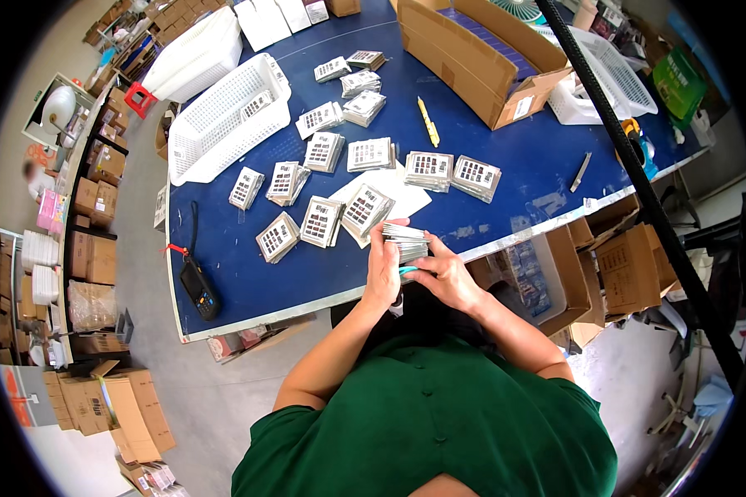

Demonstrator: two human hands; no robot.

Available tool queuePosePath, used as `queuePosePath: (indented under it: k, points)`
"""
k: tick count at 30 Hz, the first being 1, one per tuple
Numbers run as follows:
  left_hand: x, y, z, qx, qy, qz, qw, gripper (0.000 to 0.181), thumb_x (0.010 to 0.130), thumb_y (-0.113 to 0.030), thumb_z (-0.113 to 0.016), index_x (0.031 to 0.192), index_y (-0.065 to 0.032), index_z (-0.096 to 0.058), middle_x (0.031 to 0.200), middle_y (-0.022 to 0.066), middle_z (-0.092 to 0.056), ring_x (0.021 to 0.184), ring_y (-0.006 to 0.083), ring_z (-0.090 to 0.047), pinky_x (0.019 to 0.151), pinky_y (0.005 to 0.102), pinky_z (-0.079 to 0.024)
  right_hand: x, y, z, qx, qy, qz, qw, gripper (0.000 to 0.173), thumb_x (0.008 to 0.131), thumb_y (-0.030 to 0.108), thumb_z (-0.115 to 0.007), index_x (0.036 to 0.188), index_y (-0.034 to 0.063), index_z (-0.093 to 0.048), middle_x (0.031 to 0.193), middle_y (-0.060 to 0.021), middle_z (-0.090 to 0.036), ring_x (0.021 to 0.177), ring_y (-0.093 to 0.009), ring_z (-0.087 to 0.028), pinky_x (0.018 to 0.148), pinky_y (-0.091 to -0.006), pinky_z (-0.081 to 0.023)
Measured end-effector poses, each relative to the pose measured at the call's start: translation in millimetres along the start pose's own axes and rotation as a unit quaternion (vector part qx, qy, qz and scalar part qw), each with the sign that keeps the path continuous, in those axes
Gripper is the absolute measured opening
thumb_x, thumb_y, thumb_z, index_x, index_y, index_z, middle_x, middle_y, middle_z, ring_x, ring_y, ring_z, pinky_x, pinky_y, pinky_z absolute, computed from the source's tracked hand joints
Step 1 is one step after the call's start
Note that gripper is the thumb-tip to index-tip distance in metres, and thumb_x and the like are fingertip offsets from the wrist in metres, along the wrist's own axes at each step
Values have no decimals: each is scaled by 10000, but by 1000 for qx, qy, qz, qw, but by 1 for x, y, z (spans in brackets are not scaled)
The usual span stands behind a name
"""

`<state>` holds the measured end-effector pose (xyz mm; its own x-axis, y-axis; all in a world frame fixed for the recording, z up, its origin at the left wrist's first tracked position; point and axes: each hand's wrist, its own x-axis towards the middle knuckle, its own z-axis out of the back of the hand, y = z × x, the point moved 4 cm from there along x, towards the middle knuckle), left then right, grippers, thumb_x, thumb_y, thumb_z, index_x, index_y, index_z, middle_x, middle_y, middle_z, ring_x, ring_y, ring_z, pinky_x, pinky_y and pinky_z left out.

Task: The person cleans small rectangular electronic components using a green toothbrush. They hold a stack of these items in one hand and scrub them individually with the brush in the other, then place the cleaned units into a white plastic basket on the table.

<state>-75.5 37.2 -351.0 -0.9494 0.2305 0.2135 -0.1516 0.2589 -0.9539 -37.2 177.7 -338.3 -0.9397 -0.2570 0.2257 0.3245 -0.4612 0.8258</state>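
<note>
At the table's near edge, my left hand (383, 267) and my right hand (451, 273) hold a stack of thin clear-wrapped packets (405, 241) between them. A teal band or strip (408, 269) shows at the lower end of the stack, by my right fingers; what it is exactly I cannot tell. Just beyond my left hand a pile of packets with printed labels (367, 208) lies on white paper (413, 197). Several similar piles are spread over the blue table, among them one at the near left (278, 237) and one on the right (475, 178).
White plastic baskets (224, 124) stand at the back left. A long open cardboard box (466, 56) sits at the back right. A yellow pen (428, 121), a metal blade-like strip (580, 172) and a handheld scanner (198, 287) lie on the table. Open cartons (569, 273) are below its right edge.
</note>
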Motion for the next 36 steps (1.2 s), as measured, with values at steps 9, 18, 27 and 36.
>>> queuePosePath:
  k: [9, 18, 27, 36]
  points:
    - [4, -34, 23, -75, 137, 105, 982, 724, 828, -265, -804, 1375, 33, -435, 1274, 117, -584, 1173, 175, -562, 1009, 327, -436, 7, 19, 14, 302, 55, -17, 952, 172, 854, 34, -739, 1019, -7, -709, 1155, -131, -613, 1054, -238, -617, 900, -342, -503]
    - [-45, -55, 16, -193, 261, 222, 919, 649, 752, -133, -784, 1334, -28, -517, 1374, 157, -560, 1291, 243, -517, 1089, 401, -395, -37, 31, -28, 601, 175, -256, 737, 204, 890, 82, -725, 1079, 6, -728, 1032, -24, -699, 985, -140, -628, 933, -321, -491]
    - [-109, -70, 36, -268, 125, 287, 911, 467, 865, -158, -700, 1264, -12, -509, 1061, 175, -671, 1050, 314, -670, 938, 422, -520, -49, 63, 33, 447, 68, -154, 879, 244, 895, 99, -687, 1115, -3, -713, 1427, -238, -505, 1328, -322, -491, 1090, -444, -404]
    - [-192, -82, 3, -143, 215, 407, 876, 551, 786, -207, -786, 1260, -49, -554, 1172, 71, -622, 1118, 179, -587, 961, 340, -469, -80, 104, -22, 506, 392, -94, 763, 212, 921, 107, -669, 1079, -34, -686, 1527, -290, -341, 1444, -358, -309, 1148, -452, -275]
